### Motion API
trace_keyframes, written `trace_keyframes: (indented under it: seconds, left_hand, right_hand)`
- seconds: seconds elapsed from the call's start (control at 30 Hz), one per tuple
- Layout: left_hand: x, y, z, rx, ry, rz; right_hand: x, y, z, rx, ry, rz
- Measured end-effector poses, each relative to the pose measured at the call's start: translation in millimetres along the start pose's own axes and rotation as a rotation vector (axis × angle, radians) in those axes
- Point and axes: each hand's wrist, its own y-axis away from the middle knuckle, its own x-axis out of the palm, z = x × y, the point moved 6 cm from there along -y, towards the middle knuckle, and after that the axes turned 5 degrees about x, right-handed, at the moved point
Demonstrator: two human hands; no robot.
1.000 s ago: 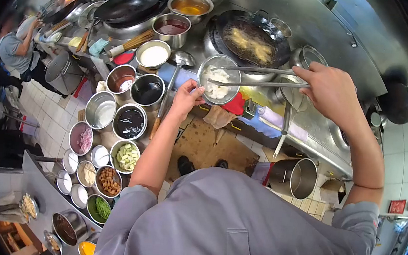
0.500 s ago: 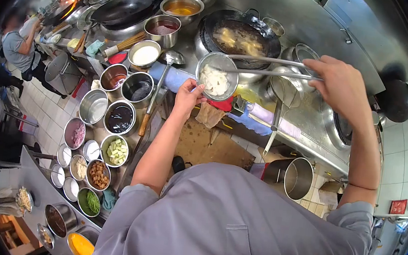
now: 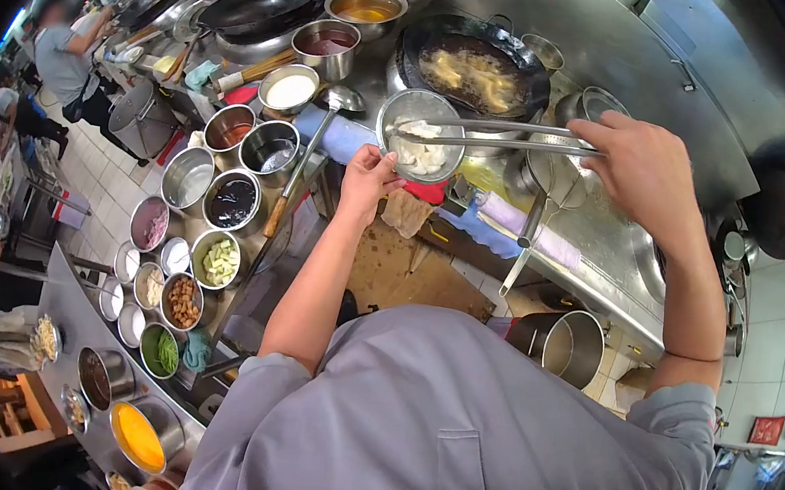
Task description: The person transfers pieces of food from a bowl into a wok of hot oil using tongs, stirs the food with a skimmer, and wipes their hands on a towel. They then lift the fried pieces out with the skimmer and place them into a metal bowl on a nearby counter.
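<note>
My left hand (image 3: pixel 369 181) grips the lower left rim of a metal bowl (image 3: pixel 419 103), tilted toward me. Soft white pieces (image 3: pixel 424 158) of food lie inside. A pair of long metal tongs (image 3: pixel 508 145) is held in my right hand (image 3: pixel 638 164), its tips at a white piece in the bowl. Just behind the bowl stands a black wok (image 3: pixel 536 78) of dark oil, with yellowish battered pieces (image 3: pixel 472 77) frying in it.
Several metal pots of sauces and ingredients crowd the left counter, among them diced green vegetable (image 3: pixel 218 262). A ladle (image 3: pixel 303 164) lies beside them. A strainer (image 3: pixel 562 175) rests right of the bowl. A large pot (image 3: pixel 573 348) stands low right. Another person (image 3: pixel 66 53) works far left.
The tongs' tips have gone further into the bowl and now meet a white piece. My right hand has moved slightly left and down. The whole view has shifted a little.
</note>
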Motion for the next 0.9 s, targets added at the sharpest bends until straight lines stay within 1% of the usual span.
trace_keyframes:
  seconds: [0.07, 0.1, 0.17, 0.2, 0.23, 0.3, 0.33, 0.37, 0.43, 0.47, 0.5, 0.57, 0.63, 0.77, 0.83, 0.87, 0.9]
  left_hand:
    - [-0.6, 1.8, 1.3, 0.002, 0.009, -0.031]
    - [-0.7, 2.5, 1.9, 0.000, 0.016, -0.054]
    - [-2.6, 4.8, 4.4, 0.018, 0.052, -0.090]
    - [-3.0, 5.0, 6.2, 0.031, 0.088, -0.120]
    - [-1.6, 5.5, 8.1, 0.036, 0.089, -0.103]
    - [-8.3, 8.7, 13.8, 0.014, 0.123, -0.195]
    - [-9.4, 8.7, 16.4, 0.014, 0.120, -0.175]
    - [-14.7, 9.8, 19.4, 0.009, 0.139, -0.202]
    - [-26.3, 12.2, 23.4, 0.005, 0.156, -0.224]
    - [-32.2, 12.7, 24.8, -0.004, 0.147, -0.221]
    - [-36.4, 14.1, 24.9, -0.012, 0.138, -0.221]
    - [-39.8, 19.4, 19.5, -0.013, 0.125, -0.232]
    - [-44.9, 24.8, 10.4, -0.006, 0.124, -0.297]
    - [-58.0, 31.4, -2.1, -0.001, 0.121, -0.318]
    - [-67.1, 31.5, -7.8, 0.009, 0.113, -0.333]
    - [-72.7, 31.4, -8.5, 0.001, 0.107, -0.334]
    - [-78.4, 31.2, -8.3, -0.011, 0.101, -0.340]
  right_hand:
    - [-9.5, 6.4, -12.8, 0.082, -0.023, -0.038]
    - [-13.6, 9.7, -17.4, 0.078, -0.021, -0.043]
    - [-24.1, 15.6, -33.5, 0.183, -0.121, -0.072]
    - [-28.9, 17.7, -41.3, 0.235, -0.119, -0.055]
    - [-30.8, 19.6, -47.7, 0.248, -0.110, -0.065]
    - [-32.4, 23.7, -67.3, 0.321, -0.151, -0.119]
    - [-30.0, 24.5, -77.2, 0.358, -0.136, -0.120]
    - [-24.1, 23.6, -85.4, 0.373, -0.131, -0.126]
    - [-5.3, 17.6, -102.1, 0.433, -0.178, -0.124]
    - [6.8, 11.5, -108.7, 0.501, -0.180, -0.057]
    - [17.2, 3.6, -111.6, 0.505, -0.178, -0.062]
    - [47.8, -11.5, -120.3, 0.605, -0.238, 0.005]
    - [71.8, -31.1, -122.4, 0.619, -0.258, 0.024]
    - [128.0, -82.6, -134.1, 0.637, -0.325, 0.097]
    - [153.1, -108.9, -138.0, 0.691, -0.367, 0.186]
    - [190.8, -129.1, -151.7, 0.662, -0.395, 0.235]
    - [221.2, -143.8, -158.7, 0.652, -0.393, 0.229]
